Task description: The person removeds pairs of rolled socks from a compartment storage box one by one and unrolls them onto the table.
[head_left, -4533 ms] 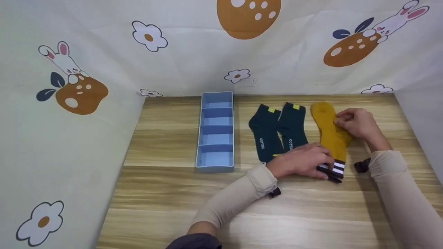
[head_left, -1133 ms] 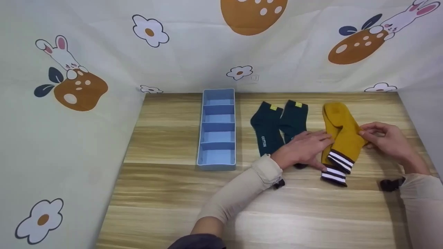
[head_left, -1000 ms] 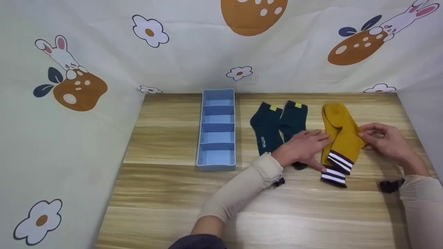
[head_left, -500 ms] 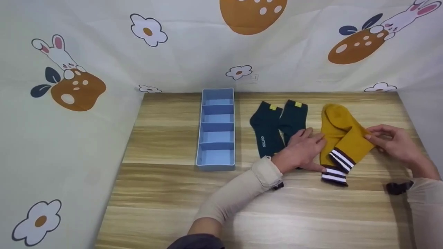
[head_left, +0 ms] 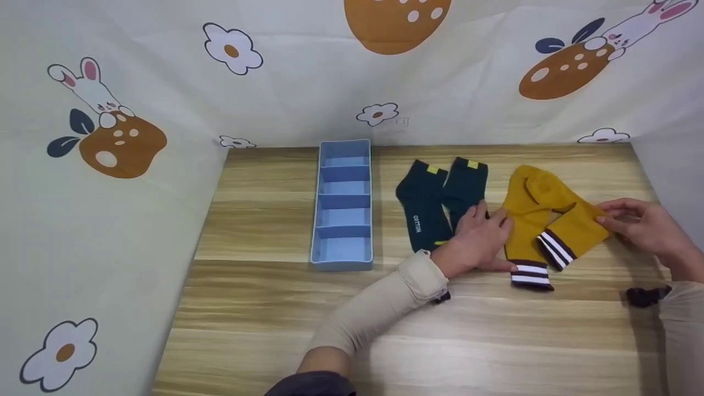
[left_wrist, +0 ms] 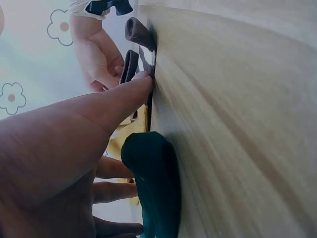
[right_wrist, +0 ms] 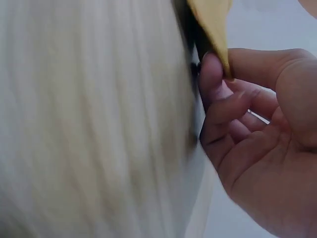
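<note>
Two mustard socks with dark-and-white striped cuffs lie partly overlapped at the toe ends. My right hand (head_left: 649, 226) pinches the edge of the right mustard sock (head_left: 577, 234) between thumb and fingers; the right wrist view shows the yellow fabric (right_wrist: 213, 25) in that pinch. My left hand (head_left: 477, 241) rests with extended fingers along the left mustard sock (head_left: 521, 239), its thumb at the striped cuff. Beneath that hand, the lower part of one dark green sock (head_left: 466, 184) is hidden. Beside it lies the other dark green sock (head_left: 421, 206), printed COTTON.
A blue organizer box (head_left: 342, 266) with several compartments in a row stands left of the socks. The wood-grain table (head_left: 264, 308) meets a patterned sheet (head_left: 297, 88) hanging behind and to the sides.
The right hand has drawn the right mustard sock rightward, so the two cuffs and legs now lie apart. Earlier they were stacked. The left hand stays on the left sock.
</note>
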`<action>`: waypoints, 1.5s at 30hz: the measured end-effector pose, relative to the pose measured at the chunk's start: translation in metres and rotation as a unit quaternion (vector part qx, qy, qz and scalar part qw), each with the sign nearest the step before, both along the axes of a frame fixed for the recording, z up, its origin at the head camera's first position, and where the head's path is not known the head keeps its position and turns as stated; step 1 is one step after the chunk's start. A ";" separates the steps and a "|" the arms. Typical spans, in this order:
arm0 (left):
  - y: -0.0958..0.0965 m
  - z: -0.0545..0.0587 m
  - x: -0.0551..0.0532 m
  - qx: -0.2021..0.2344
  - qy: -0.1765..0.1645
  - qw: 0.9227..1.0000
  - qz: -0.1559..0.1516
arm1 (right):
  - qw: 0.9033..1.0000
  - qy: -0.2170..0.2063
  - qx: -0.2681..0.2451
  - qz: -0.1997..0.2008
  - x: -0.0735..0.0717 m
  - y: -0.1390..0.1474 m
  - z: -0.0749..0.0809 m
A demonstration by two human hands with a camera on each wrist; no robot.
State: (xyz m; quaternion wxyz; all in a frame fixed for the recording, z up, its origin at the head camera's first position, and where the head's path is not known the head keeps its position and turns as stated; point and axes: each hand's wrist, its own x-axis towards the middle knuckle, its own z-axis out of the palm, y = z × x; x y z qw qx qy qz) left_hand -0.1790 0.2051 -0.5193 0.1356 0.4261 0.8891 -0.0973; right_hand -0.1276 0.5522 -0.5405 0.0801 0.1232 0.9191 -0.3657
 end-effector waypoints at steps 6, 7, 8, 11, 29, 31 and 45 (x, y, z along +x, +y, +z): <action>-0.001 0.001 -0.002 0.033 0.015 0.999 -0.009 | 0.999 0.018 0.044 -0.011 -0.006 -0.006 0.008; -0.001 0.000 -0.002 0.046 0.022 0.999 -0.016 | 0.998 0.033 0.049 -0.014 -0.008 -0.009 0.010; 0.000 -0.002 -0.002 0.063 0.028 0.997 -0.027 | 0.997 0.049 0.056 -0.016 -0.012 -0.013 0.012; 0.006 -0.006 -0.001 0.104 0.033 0.992 -0.070 | 0.993 0.094 0.077 0.001 -0.023 -0.026 0.016; 0.043 -0.010 0.032 0.110 -0.098 0.963 -0.224 | 0.984 0.088 0.052 0.146 -0.065 -0.058 0.012; 0.044 -0.011 0.033 0.122 -0.118 0.955 -0.243 | 0.982 0.091 0.062 0.154 -0.067 -0.061 0.011; 0.046 -0.016 0.030 0.187 -0.043 0.958 -0.212 | 0.978 0.105 0.059 0.169 -0.077 -0.072 0.014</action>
